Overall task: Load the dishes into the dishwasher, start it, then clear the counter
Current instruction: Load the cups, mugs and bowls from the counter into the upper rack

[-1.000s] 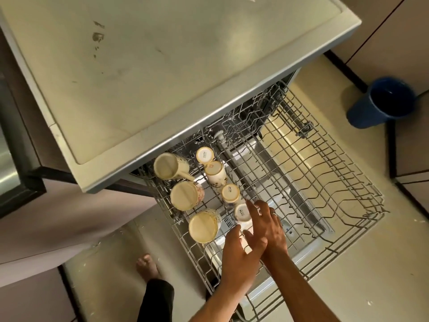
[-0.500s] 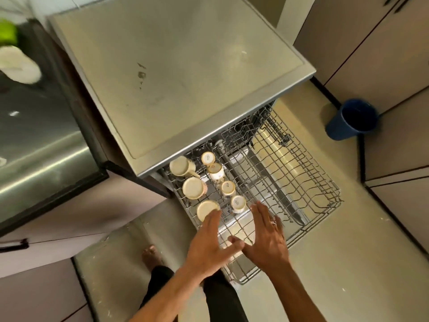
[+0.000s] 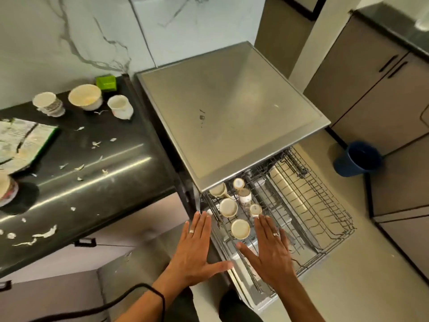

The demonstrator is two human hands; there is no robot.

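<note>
Cups [image 3: 240,228] in pulled-out rack [image 3: 325,205] between flat, empty left hand [image 3: 197,249] and right hand [image 3: 270,249].

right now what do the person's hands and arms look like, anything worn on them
Both forearms are bare, with no sleeves in view. The left hand wears a silver-coloured ring on one finger, and a thin black band circles the left wrist. The right hand also wears a silver-coloured ring. No gloves or watch show.
</note>
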